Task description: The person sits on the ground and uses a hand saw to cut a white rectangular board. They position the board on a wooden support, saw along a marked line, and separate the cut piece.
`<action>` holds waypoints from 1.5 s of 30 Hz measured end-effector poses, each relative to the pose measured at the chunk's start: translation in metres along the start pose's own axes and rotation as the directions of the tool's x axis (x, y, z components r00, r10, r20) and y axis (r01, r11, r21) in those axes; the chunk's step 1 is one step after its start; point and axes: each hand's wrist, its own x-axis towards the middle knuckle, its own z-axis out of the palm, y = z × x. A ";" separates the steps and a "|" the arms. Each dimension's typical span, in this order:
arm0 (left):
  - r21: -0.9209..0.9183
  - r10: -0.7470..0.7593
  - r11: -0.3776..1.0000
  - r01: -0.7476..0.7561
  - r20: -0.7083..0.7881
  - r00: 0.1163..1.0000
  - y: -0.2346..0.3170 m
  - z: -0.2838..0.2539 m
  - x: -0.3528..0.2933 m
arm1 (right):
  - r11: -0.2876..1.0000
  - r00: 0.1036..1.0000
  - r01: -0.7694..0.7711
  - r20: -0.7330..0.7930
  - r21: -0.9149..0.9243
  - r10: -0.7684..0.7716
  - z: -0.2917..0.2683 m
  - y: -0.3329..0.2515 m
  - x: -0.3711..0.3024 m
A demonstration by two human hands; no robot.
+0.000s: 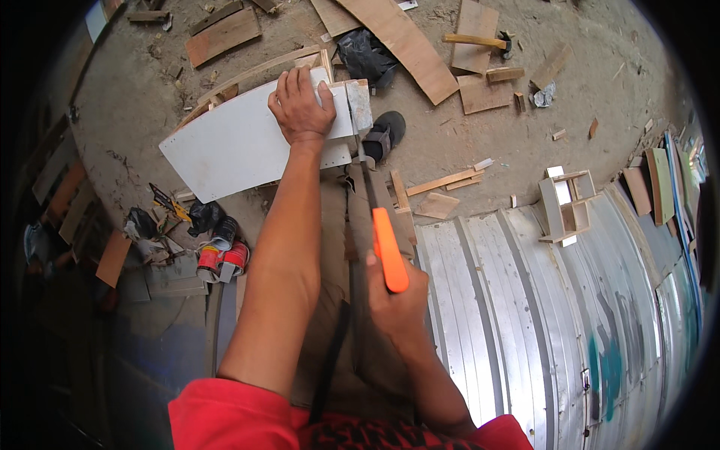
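A white wooden panel [232,142] with a bare wood frame along its far side lies tilted in front of me. My left hand [301,105] presses on its far edge, fingertips curled over and thumb held apart. In my right hand [397,304] is a handsaw [389,251], gripped by its orange handle. Its thin blade points away from me and meets the panel near the right end, where a narrow end piece [360,105] lies beyond the cut line. My shoe [386,133] stands just right of that end.
Plywood offcuts [405,49] and a hammer [480,40] lie on the dirt floor ahead. Black plastic bags, cans [223,259] and a yellow-handled tool [171,204] are at left. A corrugated metal sheet [495,300] spreads at right, with a small wooden frame [566,206] at its far edge.
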 end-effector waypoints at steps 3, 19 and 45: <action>-0.002 0.016 1.000 -0.016 0.001 1.000 0.003 0.006 0.007 | 0.980 0.991 0.133 -0.011 0.145 -0.133 0.052 0.012 0.027; -0.007 -0.008 1.000 0.008 0.015 1.000 0.001 0.000 -0.003 | 0.999 1.000 0.004 -0.004 -0.053 -0.005 -0.005 0.002 -0.031; 0.008 0.041 0.999 -0.041 -0.012 0.999 0.003 0.005 0.006 | 0.985 0.987 0.148 -0.073 0.091 -0.142 0.050 0.030 0.084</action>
